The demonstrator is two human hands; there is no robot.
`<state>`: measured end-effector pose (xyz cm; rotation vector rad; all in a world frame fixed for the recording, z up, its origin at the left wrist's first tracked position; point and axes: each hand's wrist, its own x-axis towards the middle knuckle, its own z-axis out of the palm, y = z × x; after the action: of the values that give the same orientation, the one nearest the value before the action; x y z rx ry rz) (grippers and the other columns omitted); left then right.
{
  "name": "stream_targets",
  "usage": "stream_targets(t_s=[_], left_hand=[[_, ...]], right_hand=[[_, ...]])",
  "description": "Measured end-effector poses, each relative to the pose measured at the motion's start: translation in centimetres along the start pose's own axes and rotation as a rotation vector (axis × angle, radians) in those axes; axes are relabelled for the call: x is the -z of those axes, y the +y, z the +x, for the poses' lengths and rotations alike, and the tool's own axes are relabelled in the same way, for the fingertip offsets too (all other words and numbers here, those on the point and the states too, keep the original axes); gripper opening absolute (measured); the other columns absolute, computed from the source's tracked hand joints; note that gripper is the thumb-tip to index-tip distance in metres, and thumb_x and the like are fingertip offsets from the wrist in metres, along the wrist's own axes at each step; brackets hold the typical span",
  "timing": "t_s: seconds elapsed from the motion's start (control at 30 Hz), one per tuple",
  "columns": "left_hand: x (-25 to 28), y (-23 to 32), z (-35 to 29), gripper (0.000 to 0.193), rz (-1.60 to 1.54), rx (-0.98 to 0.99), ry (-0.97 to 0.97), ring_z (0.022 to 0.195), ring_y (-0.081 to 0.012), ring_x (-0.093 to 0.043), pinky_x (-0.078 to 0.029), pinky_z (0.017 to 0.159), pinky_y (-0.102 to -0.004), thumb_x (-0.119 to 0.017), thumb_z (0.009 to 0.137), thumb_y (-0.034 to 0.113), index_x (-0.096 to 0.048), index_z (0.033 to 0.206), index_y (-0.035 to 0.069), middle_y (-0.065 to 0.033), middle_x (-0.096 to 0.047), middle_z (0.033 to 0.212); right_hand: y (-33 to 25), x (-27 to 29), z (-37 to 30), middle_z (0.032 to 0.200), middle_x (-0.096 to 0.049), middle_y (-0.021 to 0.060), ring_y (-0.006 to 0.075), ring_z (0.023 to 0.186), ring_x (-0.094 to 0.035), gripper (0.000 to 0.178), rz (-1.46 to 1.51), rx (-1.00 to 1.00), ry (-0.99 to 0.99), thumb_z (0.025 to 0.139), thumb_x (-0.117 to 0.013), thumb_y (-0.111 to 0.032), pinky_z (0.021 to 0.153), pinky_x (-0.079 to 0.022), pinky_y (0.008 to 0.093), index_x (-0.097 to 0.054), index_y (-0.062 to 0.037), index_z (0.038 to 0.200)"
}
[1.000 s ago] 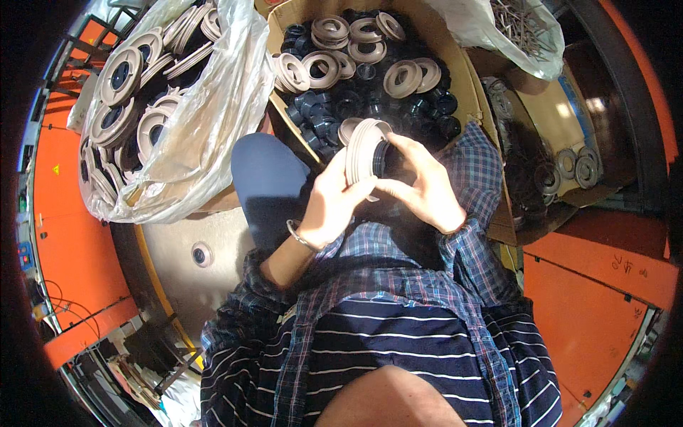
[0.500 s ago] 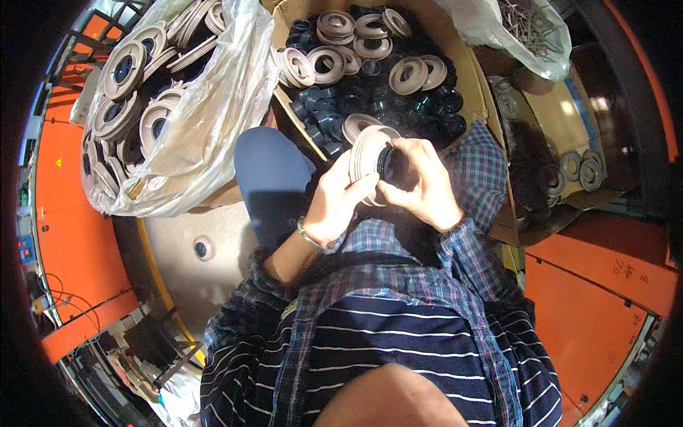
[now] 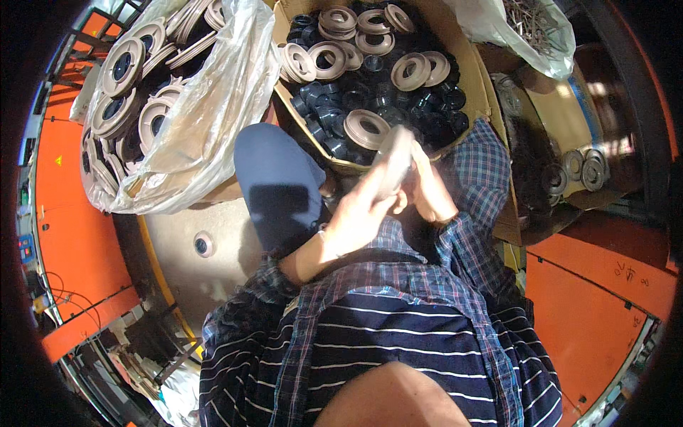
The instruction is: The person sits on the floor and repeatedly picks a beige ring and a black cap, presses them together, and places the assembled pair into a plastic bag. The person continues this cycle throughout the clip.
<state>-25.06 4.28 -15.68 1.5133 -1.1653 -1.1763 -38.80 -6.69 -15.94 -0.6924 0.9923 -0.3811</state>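
My left hand [image 3: 361,206] grips a beige plastic ring [image 3: 393,158], tilted on edge and blurred by motion. From the other side my right hand [image 3: 431,191] presses against it, palm toward the left hand, so the ring is squeezed between both. The black round part seen in the ring earlier is now hidden by the hands. Just beyond, another beige ring [image 3: 366,129] lies at the near edge of a cardboard box [image 3: 310,139], on top of many black cylindrical plastic parts [image 3: 324,114]. Several more beige rings rest farther back in that box.
At left, a clear plastic bag [image 3: 235,92] holds beige rings fitted with black parts [image 3: 122,66]. One ring with a black centre [image 3: 204,244] lies on the floor. Another carton [image 3: 562,107] with grey rings stands at right. Orange cabinets [image 3: 583,313] flank both sides.
The ring has turned on edge between my hands, and my right hand has gone from pinching the black part to pressing flat. The ring lying in the box is now uncovered.
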Motion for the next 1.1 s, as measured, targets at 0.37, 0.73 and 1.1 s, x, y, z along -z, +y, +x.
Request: stream_targets(t_s=[0.37,0.73,1.1], left_hand=[[2.4,1.9,-1.5,0.061,0.033,-0.049,0.1,0.124,-0.0275,-0.058,-0.048,0.104,-0.0368,-0.064,0.092,0.002,-0.037,0.146,-0.003,-0.0221,-0.056,0.136],[14.2,5.0,-3.3,0.05,0.768,-0.657,-0.071,0.133,-0.0366,-0.048,-0.034,0.115,-0.0465,-0.059,0.089,0.009,-0.051,0.136,-0.005,-0.0242,-0.05,0.141],[22.5,10.3,5.3,0.064,0.887,-0.576,0.739,0.131,-0.0331,-0.049,-0.036,0.112,-0.0387,-0.076,0.083,0.018,-0.05,0.14,0.002,-0.0198,-0.053,0.14]], right_hand=[[-0.5,-2.7,-1.0,0.08,-0.067,0.008,0.0116,0.053,-0.062,0.04,-0.283,0.37,-0.041,0.091,-0.072,-0.028,0.046,-0.05,0.0234,-0.054,0.0001,0.113],[-0.7,-1.8,2.2,0.069,-0.068,0.0079,0.0156,0.051,-0.061,0.051,-0.389,-0.063,-0.459,0.102,-0.052,-0.049,0.053,-0.051,0.0263,-0.069,-0.0017,0.096],[-1.5,0.1,14.9,0.112,-0.068,0.0192,0.0358,0.107,-0.065,0.059,-1.608,0.445,-0.096,0.071,-0.083,-0.04,0.093,-0.05,0.0442,-0.066,-0.0085,0.118]])
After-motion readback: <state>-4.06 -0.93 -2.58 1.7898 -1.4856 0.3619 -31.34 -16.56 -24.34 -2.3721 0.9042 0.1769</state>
